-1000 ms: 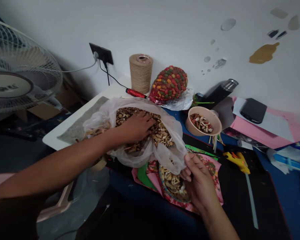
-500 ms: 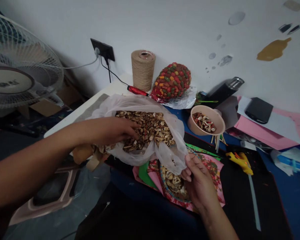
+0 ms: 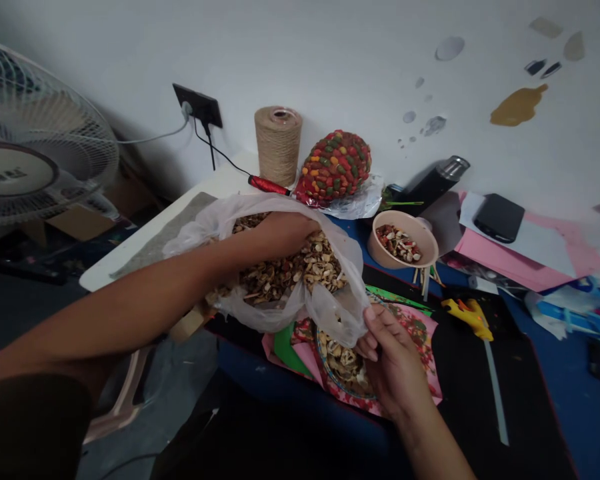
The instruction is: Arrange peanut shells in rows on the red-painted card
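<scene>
A clear plastic bag [image 3: 330, 310] full of brown nut shells [image 3: 285, 273] lies open on the table's near left. My left hand [image 3: 283, 230] reaches into the bag over the shells, its fingers buried among them. My right hand [image 3: 393, 363] pinches the bag's near rim and holds it open. Under that rim lies a round plate [image 3: 343, 363] with more shells, on flowered pink paper [image 3: 427, 340].
A tan bowl [image 3: 403, 240] of mixed shells stands behind. Farther back are a twine spool [image 3: 279, 143], a shell-covered red ball [image 3: 335, 167], a black flask [image 3: 433, 183] and a phone [image 3: 499, 217]. A yellow glue gun [image 3: 467, 317] lies right. A fan [image 3: 35, 157] stands left.
My left hand drew back toward the bag's left edge, then pushed in again deeper among the shells. My right hand has kept its pinch on the rim.
</scene>
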Demonstrator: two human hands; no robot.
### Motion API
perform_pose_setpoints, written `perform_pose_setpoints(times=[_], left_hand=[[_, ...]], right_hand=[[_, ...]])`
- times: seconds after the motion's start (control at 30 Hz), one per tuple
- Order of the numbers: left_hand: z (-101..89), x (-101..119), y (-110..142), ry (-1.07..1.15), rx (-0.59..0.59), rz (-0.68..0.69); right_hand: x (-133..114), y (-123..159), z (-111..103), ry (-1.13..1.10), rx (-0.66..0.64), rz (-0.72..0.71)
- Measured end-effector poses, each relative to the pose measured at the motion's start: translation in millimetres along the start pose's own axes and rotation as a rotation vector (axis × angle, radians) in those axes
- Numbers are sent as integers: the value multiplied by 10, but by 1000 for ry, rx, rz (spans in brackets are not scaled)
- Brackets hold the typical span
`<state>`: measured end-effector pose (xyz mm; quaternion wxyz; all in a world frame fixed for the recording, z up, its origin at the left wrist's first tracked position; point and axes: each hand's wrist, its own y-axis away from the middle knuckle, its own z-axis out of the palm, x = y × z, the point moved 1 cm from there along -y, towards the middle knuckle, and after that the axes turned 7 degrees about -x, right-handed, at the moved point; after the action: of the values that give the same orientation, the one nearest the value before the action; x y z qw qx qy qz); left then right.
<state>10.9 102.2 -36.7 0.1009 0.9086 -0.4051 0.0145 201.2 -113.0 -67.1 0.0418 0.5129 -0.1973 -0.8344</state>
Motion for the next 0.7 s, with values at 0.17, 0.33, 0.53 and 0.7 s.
perform_pose_setpoints(times=[0.17, 0.33, 0.53, 0.7], left_hand=[[60, -33, -54, 43, -13, 8], [40, -175, 136, 276, 23, -6], [-14, -254, 493, 1092, -100, -13], [15, -209, 606, 1410, -153, -80]], right_hand=[[15, -5, -44, -20, 15, 1], [21, -21, -61, -19, 6, 12], [60, -60, -88, -39, 3, 26], [78, -71, -72, -41, 3, 24]])
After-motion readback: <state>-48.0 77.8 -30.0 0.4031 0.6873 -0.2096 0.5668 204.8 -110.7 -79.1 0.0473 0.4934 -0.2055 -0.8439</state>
